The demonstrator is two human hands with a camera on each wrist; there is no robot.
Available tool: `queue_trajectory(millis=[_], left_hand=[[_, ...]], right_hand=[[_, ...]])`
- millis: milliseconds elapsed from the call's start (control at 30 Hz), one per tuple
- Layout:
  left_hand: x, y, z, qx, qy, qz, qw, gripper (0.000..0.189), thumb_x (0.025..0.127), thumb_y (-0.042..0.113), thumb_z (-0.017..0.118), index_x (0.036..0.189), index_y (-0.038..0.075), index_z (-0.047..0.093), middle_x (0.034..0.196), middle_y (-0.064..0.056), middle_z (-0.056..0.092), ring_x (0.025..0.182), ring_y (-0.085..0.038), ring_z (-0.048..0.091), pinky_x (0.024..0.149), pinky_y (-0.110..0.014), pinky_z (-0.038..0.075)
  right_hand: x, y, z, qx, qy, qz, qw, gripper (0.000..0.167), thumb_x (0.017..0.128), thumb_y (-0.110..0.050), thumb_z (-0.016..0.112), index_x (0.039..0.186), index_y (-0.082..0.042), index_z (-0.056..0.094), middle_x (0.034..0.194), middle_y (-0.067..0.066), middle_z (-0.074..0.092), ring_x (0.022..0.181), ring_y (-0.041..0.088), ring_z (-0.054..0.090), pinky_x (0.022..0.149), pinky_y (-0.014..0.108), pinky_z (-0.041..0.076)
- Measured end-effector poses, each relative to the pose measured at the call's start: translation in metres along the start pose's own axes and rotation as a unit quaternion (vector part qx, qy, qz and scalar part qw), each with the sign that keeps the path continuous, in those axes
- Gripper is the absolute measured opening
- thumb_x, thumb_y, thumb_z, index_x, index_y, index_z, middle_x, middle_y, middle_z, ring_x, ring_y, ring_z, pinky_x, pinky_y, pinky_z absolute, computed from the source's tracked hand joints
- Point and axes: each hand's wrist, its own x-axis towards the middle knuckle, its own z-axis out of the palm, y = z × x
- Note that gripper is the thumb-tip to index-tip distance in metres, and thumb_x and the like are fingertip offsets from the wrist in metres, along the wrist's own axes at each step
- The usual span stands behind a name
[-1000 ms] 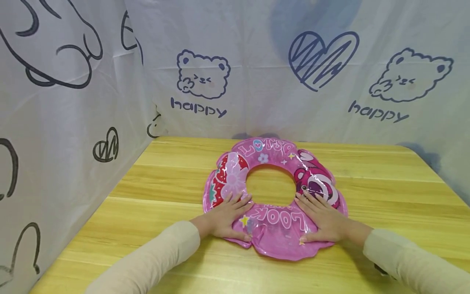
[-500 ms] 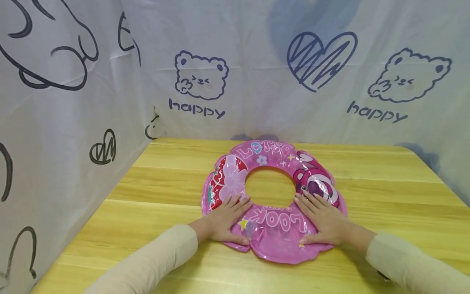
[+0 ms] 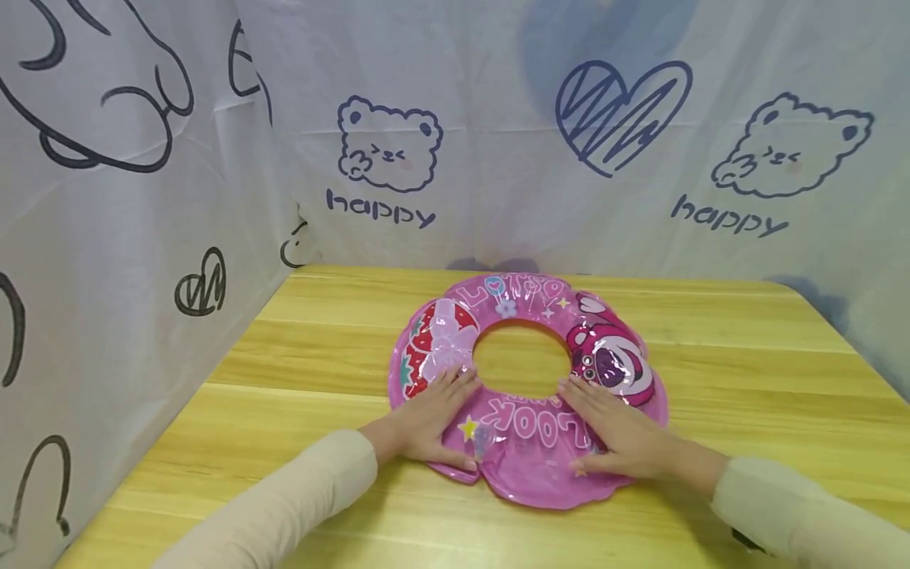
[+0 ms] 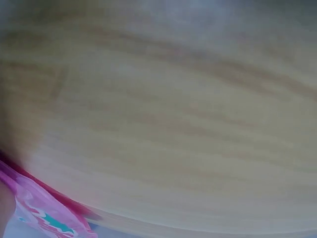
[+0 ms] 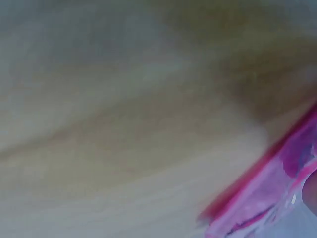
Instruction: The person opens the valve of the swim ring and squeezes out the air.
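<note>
A pink inflatable swim ring point(image 3: 519, 296) lies flat on the wooden table point(image 3: 313, 348), printed with strawberries, a pink bear and white-outlined letters. Its near side looks soft and wrinkled. My left hand point(image 3: 434, 419) rests on the near left part, fingers straight and thumb spread toward me. On the near right part lies my right hand point(image 3: 626, 435), its fingers also straight and pointing at the central hole. Only a pink edge of the swim ring point(image 4: 47, 208) shows in the left wrist view. The right wrist view catches the swim ring point(image 5: 262, 193) at its lower right corner.
White cloth point(image 3: 498, 158) with drawn bears, hearts and the word "happy" hangs behind the table. Another cloth point(image 3: 142, 221) with black line drawings hangs along the left side. A dark band or object point(image 3: 746, 540) shows under the right sleeve.
The right hand has shifted slightly left and inward on the swim ring, uncovering more of the bear print. The left hand has moved slightly left with its side of the ring.
</note>
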Motion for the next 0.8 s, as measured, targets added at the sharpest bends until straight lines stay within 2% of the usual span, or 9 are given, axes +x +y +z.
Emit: queue_trajectory(millis=[100,200,267,367,533,633,800], left_hand=[[-0.002,0.0,-0.002,0.027,0.028,0.014,0.9992,0.114,0.071,0.068,0.062,0.147,0.0,0.013,0.155,-0.019,0.012,0.144,-0.036,0.005,0.117,-0.045,0.007],[-0.002,-0.001,-0.003,0.043,0.05,0.026,0.9975,0.114,0.069,0.07,0.061,0.146,-0.002,0.017,0.153,-0.018,0.02,0.143,-0.035,0.012,0.117,-0.045,0.009],[-0.003,-0.001,-0.005,0.037,0.053,0.031,0.9974,0.112,0.07,0.069,0.061,0.146,-0.001,0.019,0.153,-0.017,0.024,0.143,-0.033,0.015,0.118,-0.045,0.01],[-0.003,-0.001,-0.005,0.003,0.034,0.031,0.9989,0.11,0.071,0.065,0.062,0.146,-0.001,0.017,0.154,-0.016,0.021,0.144,-0.031,0.014,0.118,-0.045,0.01],[-0.003,0.001,-0.002,-0.066,-0.013,-0.002,0.9977,0.11,0.075,0.06,0.062,0.149,0.003,0.005,0.157,-0.015,0.004,0.145,-0.031,0.002,0.117,-0.047,0.002],[-0.001,0.003,0.002,-0.076,-0.02,-0.016,0.9968,0.109,0.076,0.059,0.062,0.15,0.007,0.001,0.157,-0.014,0.001,0.145,-0.031,-0.001,0.117,-0.048,-0.001],[-0.001,0.004,0.006,-0.059,-0.029,-0.03,0.9974,0.107,0.078,0.059,0.06,0.15,0.009,-0.001,0.157,-0.013,-0.001,0.145,-0.03,-0.004,0.117,-0.047,-0.005]], right_hand=[[0.001,-0.007,0.004,0.077,-0.016,0.049,0.9957,0.1,0.077,-0.054,0.066,0.148,-0.002,0.017,0.151,0.023,0.021,0.138,0.042,0.022,0.106,0.004,-0.01],[0.002,-0.013,0.009,0.097,-0.016,0.072,0.9925,0.106,0.076,-0.057,0.065,0.148,-0.002,0.012,0.153,0.022,0.016,0.14,0.041,0.017,0.105,0.003,-0.011],[0.004,-0.017,0.013,0.097,-0.011,0.078,0.9922,0.108,0.075,-0.06,0.064,0.148,-0.002,0.01,0.154,0.021,0.014,0.141,0.039,0.016,0.106,0.004,-0.011],[0.005,-0.021,0.017,0.091,-0.006,0.078,0.9928,0.11,0.075,-0.062,0.063,0.148,-0.001,0.01,0.154,0.021,0.012,0.141,0.039,0.015,0.106,0.005,-0.012],[0.004,-0.021,0.024,0.063,-0.011,0.071,0.9954,0.108,0.077,-0.063,0.06,0.148,0.001,0.01,0.154,0.023,0.011,0.14,0.041,0.014,0.107,0.007,-0.014],[0.004,-0.02,0.027,0.051,-0.017,0.07,0.9961,0.106,0.078,-0.063,0.058,0.148,0.001,0.011,0.154,0.022,0.011,0.141,0.041,0.014,0.107,0.008,-0.015],[0.006,-0.02,0.03,0.047,-0.024,0.072,0.996,0.105,0.078,-0.063,0.058,0.147,0.002,0.013,0.154,0.022,0.012,0.141,0.041,0.014,0.107,0.008,-0.017]])
